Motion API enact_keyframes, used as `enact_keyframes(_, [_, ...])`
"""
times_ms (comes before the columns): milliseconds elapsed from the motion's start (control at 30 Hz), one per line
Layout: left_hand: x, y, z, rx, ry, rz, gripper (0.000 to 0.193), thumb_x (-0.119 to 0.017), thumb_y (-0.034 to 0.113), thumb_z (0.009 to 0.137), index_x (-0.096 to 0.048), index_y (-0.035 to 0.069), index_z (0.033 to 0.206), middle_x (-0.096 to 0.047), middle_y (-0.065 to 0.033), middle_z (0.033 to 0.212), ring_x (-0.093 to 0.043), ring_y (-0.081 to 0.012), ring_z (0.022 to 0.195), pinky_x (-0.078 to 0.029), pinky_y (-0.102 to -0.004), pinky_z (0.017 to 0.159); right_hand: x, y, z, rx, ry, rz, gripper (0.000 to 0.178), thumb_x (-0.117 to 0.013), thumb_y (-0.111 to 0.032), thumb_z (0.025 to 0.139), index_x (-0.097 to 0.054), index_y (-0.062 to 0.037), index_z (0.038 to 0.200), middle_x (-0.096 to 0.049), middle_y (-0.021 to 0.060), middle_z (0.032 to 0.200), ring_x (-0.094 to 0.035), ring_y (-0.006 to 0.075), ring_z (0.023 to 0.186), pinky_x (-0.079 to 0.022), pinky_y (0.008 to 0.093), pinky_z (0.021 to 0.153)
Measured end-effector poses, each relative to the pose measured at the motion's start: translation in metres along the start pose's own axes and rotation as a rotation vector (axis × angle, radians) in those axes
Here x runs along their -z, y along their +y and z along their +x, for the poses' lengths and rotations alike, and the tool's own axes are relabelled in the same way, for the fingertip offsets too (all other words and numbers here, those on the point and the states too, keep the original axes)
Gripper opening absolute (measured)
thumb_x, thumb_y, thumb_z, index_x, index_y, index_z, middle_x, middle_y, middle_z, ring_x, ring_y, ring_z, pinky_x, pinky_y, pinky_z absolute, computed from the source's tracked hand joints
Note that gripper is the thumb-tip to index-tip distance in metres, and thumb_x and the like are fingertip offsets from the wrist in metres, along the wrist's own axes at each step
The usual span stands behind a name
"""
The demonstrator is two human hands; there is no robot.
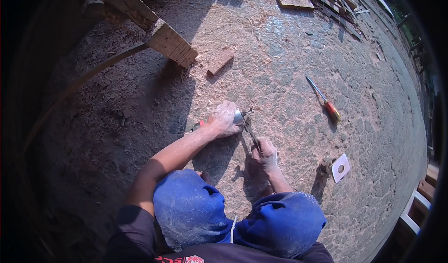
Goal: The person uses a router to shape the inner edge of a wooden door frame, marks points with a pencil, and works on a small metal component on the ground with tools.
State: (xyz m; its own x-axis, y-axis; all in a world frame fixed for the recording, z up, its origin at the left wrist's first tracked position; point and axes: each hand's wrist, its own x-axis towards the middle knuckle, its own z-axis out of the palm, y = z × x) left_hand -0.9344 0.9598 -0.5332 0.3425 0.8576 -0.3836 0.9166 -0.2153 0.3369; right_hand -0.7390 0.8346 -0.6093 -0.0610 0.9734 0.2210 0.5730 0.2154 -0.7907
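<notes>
A silver-collared tool (238,117) is held near the middle of the view, low over the ground (289,123). Its collar is round, smooth and shiny, and a thin black end sticks out to the right. A long, thin dark metal tool (252,137) is slanted up to this black end; whether the two are touching cannot be told. The ground is rough and gray, with lumps and cracks, and is sprinkled with pale wood bits.

On the right, a screwdriver (332,110) with a thin metal rod and a red and yellow handle is laid down. Nearer, a flat white plate (344,160) with round corners and a round hole is seen, joined to a dark part. Ahead, a small brown wood block (220,61) with straight sides is seen near the end of a thick wooden beam (173,44).

The left hand (225,119) is wrapped around the silver-collared tool, and its skin is coated with pale dust. The left arm is bent at the elbow and stretched forward. The dark metal tool is gripped by the curled fingers of the right hand (266,154), which is dusty too. The hands are kept apart but near each other, in front of two bent knees covered in dusty blue cloth (191,209).
</notes>
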Motion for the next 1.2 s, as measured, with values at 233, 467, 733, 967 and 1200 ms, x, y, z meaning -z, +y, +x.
enact_keyframes(233, [-0.008, -0.009, -0.011, -0.102, 0.102, 0.003, 0.056, -0.073, 0.04, 0.082, -0.055, -0.001, 0.117, -0.059, -0.0242, 0.108, -0.059, -0.0419, 0.103, -0.05, -0.0496, 0.088, 0.033, -0.052, 0.077, 0.119, -0.062, 0.052, 0.014, -0.071, -0.009, 0.081, -0.06, -0.0072, 0.088, -0.058, 0.0124, 0.079, -0.061, 0.034, 0.072, -0.049, 0.0425, 0.06])
enact_keyframes(467, [-0.015, -0.006, -0.016, -0.115, 0.158, 0.089, 0.046, -0.071, 0.035, 0.08, -0.058, 0.0, 0.107, -0.061, -0.0197, 0.103, -0.06, -0.0381, 0.103, -0.051, -0.0481, 0.087, -0.001, -0.056, 0.194, 0.277, -0.222, -0.012, 0.029, -0.07, -0.034, 0.088, -0.058, -0.0083, 0.086, -0.059, 0.014, 0.082, -0.063, 0.0358, 0.075, -0.05, 0.0448, 0.063])
enact_keyframes(733, [-0.022, 0.001, -0.017, -0.244, 0.153, 0.239, 0.051, -0.075, 0.029, 0.073, -0.053, 0.0, 0.109, -0.057, -0.0144, 0.099, -0.059, -0.0322, 0.094, -0.051, -0.0424, 0.076, -0.038, 0.0, 0.222, 0.192, -0.507, -0.346, 0.028, -0.065, -0.035, 0.089, -0.064, -0.0082, 0.096, -0.064, 0.0164, 0.095, -0.067, 0.0379, 0.09, -0.054, 0.0482, 0.074])
enact_keyframes(967, [-0.013, 0.006, -0.012, -0.286, 0.14, 0.194, 0.059, -0.075, 0.026, 0.071, -0.053, 0.002, 0.12, -0.054, -0.0154, 0.117, -0.058, -0.0312, 0.104, -0.052, -0.043, 0.08, -0.034, 0.015, 0.218, 0.135, -0.442, -0.149, 0.024, -0.068, -0.029, 0.086, -0.064, -0.0069, 0.095, -0.066, 0.0197, 0.086, -0.066, 0.0401, 0.086, -0.051, 0.0486, 0.072])
enact_keyframes(1200, [-0.032, -0.012, -0.013, -0.357, 0.25, 0.179, 0.059, -0.068, 0.026, 0.077, -0.053, 0.001, 0.128, -0.05, -0.0186, 0.138, -0.054, -0.0305, 0.123, -0.05, -0.0424, 0.095, 0.011, -0.015, 0.184, -0.119, -0.362, -0.141, 0.024, -0.062, -0.035, 0.093, -0.062, -0.0115, 0.094, -0.066, 0.0148, 0.079, -0.065, 0.0396, 0.077, -0.05, 0.0472, 0.067])
